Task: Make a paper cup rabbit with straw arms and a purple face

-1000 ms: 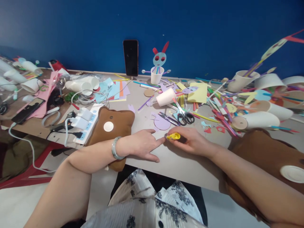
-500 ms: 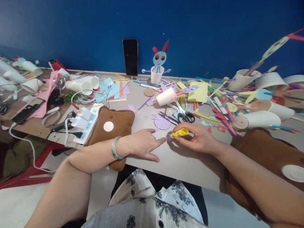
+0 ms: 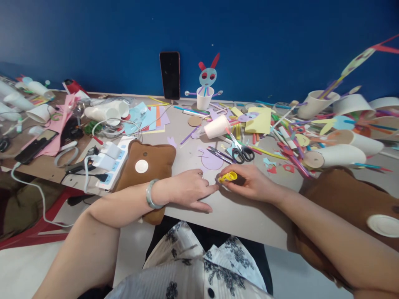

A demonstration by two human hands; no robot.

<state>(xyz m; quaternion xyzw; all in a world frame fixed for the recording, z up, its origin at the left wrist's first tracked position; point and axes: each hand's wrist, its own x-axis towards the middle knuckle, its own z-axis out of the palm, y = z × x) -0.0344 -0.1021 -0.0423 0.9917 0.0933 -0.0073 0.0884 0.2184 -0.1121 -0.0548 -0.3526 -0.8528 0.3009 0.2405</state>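
Observation:
My right hand (image 3: 252, 182) is closed around a yellow glue stick (image 3: 230, 177), tilted with its tip low over the table. Under that tip lies a small purple paper scrap (image 3: 217, 181), mostly hidden by fingers and glue stick. My left hand (image 3: 188, 190) rests flat with fingers stretched out, its index fingertip at the scrap's edge. Just beyond are a purple paper circle (image 3: 212, 161) and black-handled scissors (image 3: 243, 154). A dark pointed tool (image 3: 220, 155) lies across the circle's upper edge.
A paper-cup figure (image 3: 205, 99) with red ears stands by the blue wall, near an upright phone (image 3: 170, 75). Brown cushions (image 3: 152, 160) flank both arms. A power strip (image 3: 120, 160) with plugs sits left; paper cups (image 3: 339, 157) and coloured sticks crowd the right.
My right hand has brought the glue stick slightly left and down toward the purple scrap. My left index finger stays beside the scrap.

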